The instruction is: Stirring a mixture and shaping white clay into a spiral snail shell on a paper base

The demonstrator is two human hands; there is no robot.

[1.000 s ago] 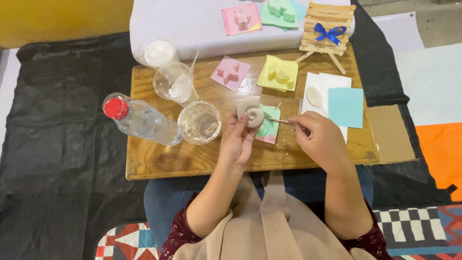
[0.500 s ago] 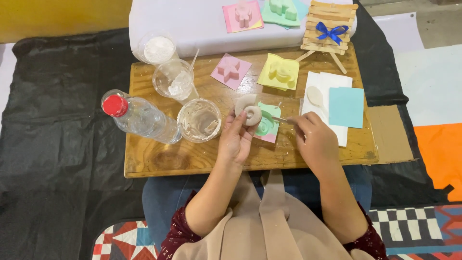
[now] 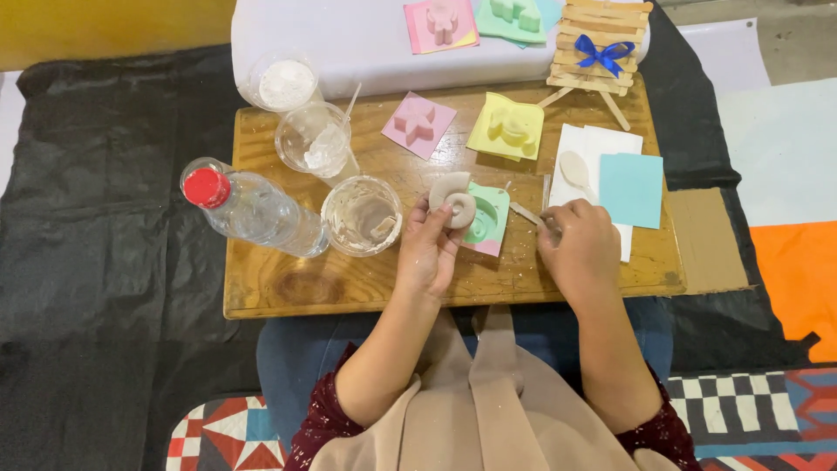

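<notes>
Head view: shell cast (image 3: 453, 199) between left fingers (image 3: 433, 220)

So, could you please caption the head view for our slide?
Left hand holds a white spiral cast over a green mould; right hand holds a wooden stick.

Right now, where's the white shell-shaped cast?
In the head view, the white shell cast is in the left hand, mid-table, over the green mold, right of the empty cup.

- The surface (image 3: 288, 288) is varnished wood, glossy and worn.
- At 9 o'clock on it lies a clear plastic bottle (image 3: 261, 212) with a red cap.
- The spiral cast (image 3: 453, 200) looks matt, chalky white plaster.
- The stick (image 3: 526, 214) is plain wood.
- The green mould (image 3: 488, 218) looks smooth and rubbery.
</notes>
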